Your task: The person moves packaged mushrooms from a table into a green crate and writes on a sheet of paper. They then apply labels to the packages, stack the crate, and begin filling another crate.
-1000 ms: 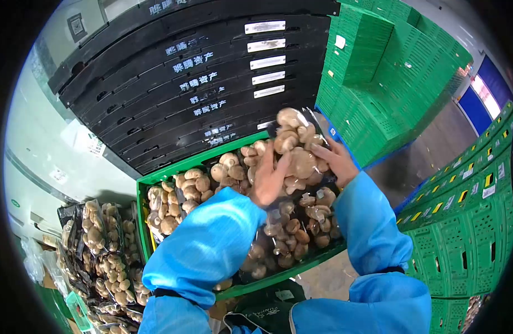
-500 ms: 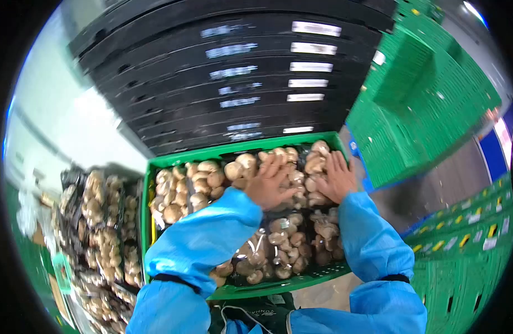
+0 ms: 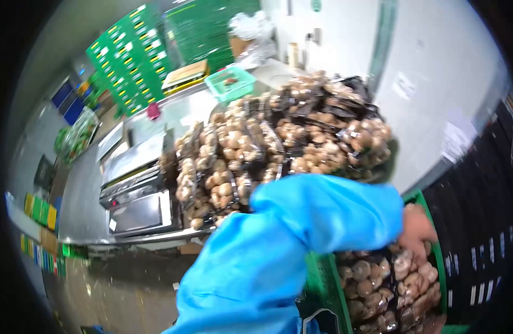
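My left hand [image 3: 417,229], blurred, reaches over the end of a green crate [image 3: 330,286] and rests on the mushroom packs inside, fingers stretched downward over them. Brown mushrooms [image 3: 373,278] in clear film with dark trays fill this crate. The blue sleeve [image 3: 301,217] of my left arm crosses the middle of the view. At the bottom right edge a small patch of my right hand [image 3: 433,324] shows by the packs; its fingers are cut off.
A large heap of wrapped mushroom packs [image 3: 234,145] lies on a metal table [image 3: 81,195], beside a machine with a flat plate [image 3: 137,214]. A turquoise basket [image 3: 231,83] stands behind. Black stacked crates [image 3: 468,222] rise at right; green crates [image 3: 131,61] stand at the back.
The view has swung left toward the table and heap. My left hand has moved from the middle packs to the crate's end; my right hand is now almost out of view.
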Demonstrator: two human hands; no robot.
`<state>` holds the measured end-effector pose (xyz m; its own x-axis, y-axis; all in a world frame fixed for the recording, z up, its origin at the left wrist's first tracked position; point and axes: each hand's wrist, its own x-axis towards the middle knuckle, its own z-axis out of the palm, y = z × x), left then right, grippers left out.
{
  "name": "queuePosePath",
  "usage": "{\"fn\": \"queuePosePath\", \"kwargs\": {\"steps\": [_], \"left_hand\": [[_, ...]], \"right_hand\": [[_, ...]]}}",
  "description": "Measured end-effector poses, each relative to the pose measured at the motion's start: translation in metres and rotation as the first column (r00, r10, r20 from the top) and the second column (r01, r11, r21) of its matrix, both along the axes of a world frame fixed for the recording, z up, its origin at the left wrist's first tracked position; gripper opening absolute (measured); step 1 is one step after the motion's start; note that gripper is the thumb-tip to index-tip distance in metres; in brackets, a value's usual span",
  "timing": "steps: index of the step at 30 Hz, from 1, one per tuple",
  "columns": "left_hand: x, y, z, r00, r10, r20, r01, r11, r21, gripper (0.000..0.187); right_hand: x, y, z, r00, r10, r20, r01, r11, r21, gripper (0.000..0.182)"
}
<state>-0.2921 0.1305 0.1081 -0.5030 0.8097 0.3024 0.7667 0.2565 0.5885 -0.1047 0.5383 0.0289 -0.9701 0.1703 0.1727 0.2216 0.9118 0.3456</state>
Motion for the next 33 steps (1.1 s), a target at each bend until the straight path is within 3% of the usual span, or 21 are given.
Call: {"fn": "queuePosePath", "kwargs": {"steps": [3, 4, 5, 6, 7, 8, 9, 10, 12, 13, 15, 16, 17, 18, 19, 22, 24, 26, 30, 32, 33], "left_hand": [[-0.020, -0.188, 0.004, 0.863, 0.489, 0.126, -0.505, 0.839, 0.202, 0.047], [-0.027, -0.265, -0.017, 0.747, 0.661, 0.068, -0.648, 0.700, 0.300, 0.051], [-0.019, -0.337, -0.028, 0.506, 0.857, -0.093, -0.805, 0.508, 0.307, 0.050], [0.004, -0.405, -0.036, 0.322, 0.942, 0.090, -0.930, 0.297, 0.219, 0.054], [0.021, -0.479, -0.064, 0.032, 0.979, -0.203, -0.965, 0.083, 0.249, 0.057], [0.056, -0.524, -0.058, -0.059, 0.998, 0.010, -0.996, -0.060, 0.070, 0.059], [0.074, -0.582, -0.084, -0.370, 0.919, 0.132, -0.919, -0.342, -0.196, 0.059], [0.103, -0.600, -0.079, -0.208, 0.978, 0.033, -0.971, -0.202, -0.125, 0.072], [0.115, -0.664, -0.136, -0.435, 0.900, 0.005, -0.859, -0.413, -0.302, 0.084], [0.123, -0.721, -0.194, -0.381, 0.898, 0.220, -0.911, -0.324, -0.253, 0.089], [0.131, -0.754, -0.231, -0.361, 0.856, 0.369, -0.919, -0.260, -0.298, 0.093], [0.138, -0.737, -0.200, -0.395, 0.869, 0.298, -0.880, -0.265, -0.394, 0.091], [0.148, -0.720, -0.182, -0.266, 0.375, 0.888, -0.963, -0.130, -0.234, 0.085], [0.149, -0.717, -0.172, -0.379, 0.232, 0.896, -0.913, -0.251, -0.321, 0.072], [0.146, -0.719, -0.176, -0.376, 0.217, 0.901, -0.913, -0.253, -0.320, 0.066], [0.150, -0.735, -0.203, 0.035, 0.258, 0.965, -0.998, 0.057, 0.021, 0.041], [0.153, -0.703, -0.167, -0.035, 0.034, 0.999, -0.998, 0.043, -0.037, 0.042], [0.158, -0.722, -0.163, 0.165, -0.112, 0.980, -0.885, 0.421, 0.197, 0.044], [0.160, -0.714, -0.167, 0.030, 0.272, 0.962, -0.994, -0.096, 0.058, 0.048], [0.158, -0.710, -0.165, 0.075, 0.169, 0.983, -0.991, -0.097, 0.093, 0.049], [0.157, -0.705, -0.159, 0.041, 0.083, 0.996, -0.993, -0.108, 0.050, 0.046]], "right_hand": [[-0.058, -0.095, 0.043, 0.982, 0.132, -0.137, -0.184, 0.838, -0.514, 0.041], [-0.096, -0.098, 0.018, 0.959, 0.253, -0.128, -0.227, 0.415, -0.881, 0.045], [-0.115, -0.169, 0.036, 0.912, 0.381, -0.153, -0.295, 0.348, -0.890, 0.039], [-0.134, -0.220, 0.036, 0.879, 0.469, -0.091, -0.147, 0.085, -0.986, 0.039], [-0.144, -0.299, 0.057, 0.863, 0.505, 0.019, 0.059, -0.064, -0.996, 0.042], [-0.166, -0.350, 0.045, 0.783, 0.621, -0.008, 0.122, -0.166, -0.979, 0.042], [-0.177, -0.422, 0.059, 0.675, 0.737, -0.017, 0.183, -0.190, -0.965, 0.043], [-0.189, -0.485, 0.056, 0.628, 0.777, -0.052, 0.168, -0.200, -0.965, 0.042], [-0.220, -0.601, 0.028, 0.564, 0.813, -0.146, 0.190, -0.300, -0.935, 0.050], [-0.230, -0.654, 0.010, 0.588, 0.789, -0.180, 0.083, -0.280, -0.956, 0.058], [-0.245, -0.743, -0.028, 0.516, 0.834, -0.194, -0.179, -0.117, -0.977, 0.078], [-0.240, -0.770, -0.034, 0.592, 0.805, 0.041, -0.212, 0.205, -0.956, 0.084], [-0.221, -0.784, -0.021, 0.597, 0.801, 0.045, -0.293, 0.270, -0.917, 0.087], [-0.209, -0.798, -0.043, 0.539, 0.765, -0.353, -0.695, 0.167, -0.699, 0.081], [-0.204, -0.803, -0.032, 0.587, 0.788, -0.187, -0.545, 0.214, -0.811, 0.071], [-0.173, -0.797, -0.011, 0.577, 0.740, -0.346, -0.678, 0.198, -0.708, 0.058], [-0.160, -0.810, -0.031, 0.565, 0.658, -0.497, -0.792, 0.265, -0.550, 0.062], [-0.159, -0.809, -0.032, 0.601, 0.745, -0.289, -0.636, 0.227, -0.738, 0.066], [-0.180, -0.769, -0.022, 0.588, 0.666, -0.458, -0.616, 0.002, -0.788, 0.070], [-0.179, -0.696, 0.039, 0.768, 0.506, -0.392, -0.246, -0.333, -0.910, 0.068], [-0.176, -0.659, 0.044, 0.807, 0.396, -0.438, -0.298, -0.367, -0.881, 0.068]]}}
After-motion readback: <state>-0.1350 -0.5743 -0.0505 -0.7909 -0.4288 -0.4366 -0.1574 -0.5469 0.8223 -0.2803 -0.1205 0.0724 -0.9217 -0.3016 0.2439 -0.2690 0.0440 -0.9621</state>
